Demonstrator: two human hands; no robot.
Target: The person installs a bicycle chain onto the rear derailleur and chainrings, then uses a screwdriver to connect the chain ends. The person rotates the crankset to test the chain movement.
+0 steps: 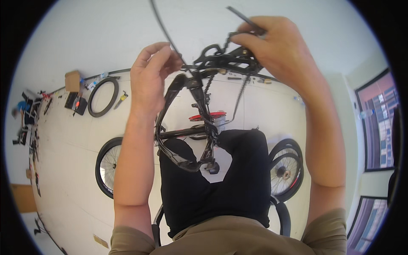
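Derailleur (225,59) pinched between both raised hands.

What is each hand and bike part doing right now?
left hand: raised, fingers pinching a thin black cable
right hand: gripping the black bike part
chain: hanging loose
bike frame: held up over the lap
spoked wheel: lying flat on the floor
loose tyre: lying flat

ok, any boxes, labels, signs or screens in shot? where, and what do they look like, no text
Cardboard box: far left on the floor by the wall, small brown cube.
Screen or lit panel: right edge, tall rectangle, dark frame, purple and reddish bands.
Second panel: lower right, same dark frame, purple tones.
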